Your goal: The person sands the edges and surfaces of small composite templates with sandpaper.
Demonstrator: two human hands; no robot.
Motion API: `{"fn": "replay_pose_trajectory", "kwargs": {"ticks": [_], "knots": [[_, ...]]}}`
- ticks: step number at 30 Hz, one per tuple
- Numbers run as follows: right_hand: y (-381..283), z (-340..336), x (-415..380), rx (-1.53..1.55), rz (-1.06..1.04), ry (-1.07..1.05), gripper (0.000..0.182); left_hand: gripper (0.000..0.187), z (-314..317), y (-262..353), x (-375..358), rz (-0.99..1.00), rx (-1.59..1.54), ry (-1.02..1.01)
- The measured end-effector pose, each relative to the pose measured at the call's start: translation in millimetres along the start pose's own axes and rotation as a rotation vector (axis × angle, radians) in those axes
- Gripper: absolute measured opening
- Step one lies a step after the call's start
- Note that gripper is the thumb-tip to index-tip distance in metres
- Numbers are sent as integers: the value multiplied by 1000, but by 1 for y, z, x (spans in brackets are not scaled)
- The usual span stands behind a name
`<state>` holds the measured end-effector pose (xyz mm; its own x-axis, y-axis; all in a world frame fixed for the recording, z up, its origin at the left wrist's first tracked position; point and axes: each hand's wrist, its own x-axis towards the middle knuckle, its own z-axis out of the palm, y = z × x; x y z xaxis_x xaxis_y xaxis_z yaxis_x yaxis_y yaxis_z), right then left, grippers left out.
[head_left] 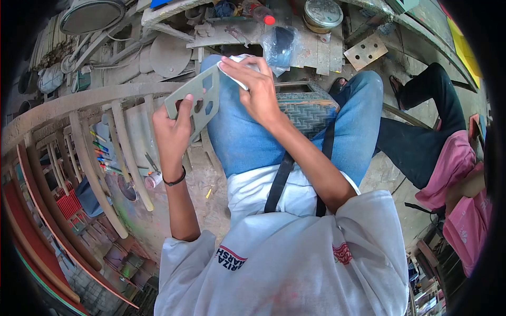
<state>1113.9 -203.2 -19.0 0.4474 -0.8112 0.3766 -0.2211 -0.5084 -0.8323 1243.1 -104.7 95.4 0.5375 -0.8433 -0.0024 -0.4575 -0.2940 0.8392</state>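
My left hand (176, 126) grips a flat grey-green board (184, 95) by its lower left end, thumb lying across the face. Several holes, some angular, are cut through the board, which is held tilted over my left thigh. My right hand (257, 89) is closed on a thin folded white sheet (232, 77), pressing it at the board's upper right edge. Whether this sheet is paper or cloth, I cannot tell. Below my right wrist, between my knees, is a seat with a dark woven pattern (305, 113).
A curved wooden rack (79, 102) with slats stands on the left. Ahead are a lidded tub (322, 15), a bottle with a red cap (258, 11), a plastic bag (279, 47) and another board with holes (365, 52). A person in pink (456, 163) sits close on the right.
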Motion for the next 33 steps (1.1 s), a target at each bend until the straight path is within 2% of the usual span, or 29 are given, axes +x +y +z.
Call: {"fn": "replay_pose_trajectory", "kwargs": {"ticks": [1,3,4,7,9,11,13,15,17,18,20,23,24,25,27,29,31,33], "knots": [[-14,-5,8,-6,0,0,61,18,2,1,0,-6,-9,8],[-59,-12,12,232,-179,72,60,18,-2,-6,-1,-68,8,-27],[-82,-21,13,254,-208,33,58,18,-4,-8,-2,-112,33,-56],[-67,-1,6,265,-195,22,57,17,-1,-1,-3,-62,57,-33],[-28,5,12,225,-182,53,59,17,1,2,0,-23,66,-12],[-8,-1,11,19,-39,15,62,17,4,1,-3,10,-5,4],[-36,-6,8,43,-80,57,67,17,2,-11,2,18,-4,-5],[-74,-15,6,214,-236,41,64,18,-3,-17,-3,3,7,-21],[-62,-3,-3,206,-249,14,65,18,-9,-16,-2,-79,177,-90],[-42,2,-3,155,-174,29,66,18,-9,-10,-3,-74,180,-83],[1,11,-3,21,-72,43,64,18,-4,4,-5,-89,4,-10],[-35,-7,6,111,-121,101,61,19,2,-3,-4,32,-10,5],[-61,-9,6,217,-175,101,60,19,-1,-12,-8,14,-11,-6],[-63,-2,1,214,-161,97,60,20,-8,-23,-8,-5,44,-44],[-55,11,-1,166,-266,83,59,21,-10,-21,-3,3,96,-72],[-24,9,5,144,-208,94,57,17,-5,2,-4,-68,43,-54],[-10,-1,10,-20,-84,73,60,17,-3,6,-8,-45,61,-69],[-28,-4,8,-11,-91,104,62,16,0,1,-3,-15,63,-76]]}}
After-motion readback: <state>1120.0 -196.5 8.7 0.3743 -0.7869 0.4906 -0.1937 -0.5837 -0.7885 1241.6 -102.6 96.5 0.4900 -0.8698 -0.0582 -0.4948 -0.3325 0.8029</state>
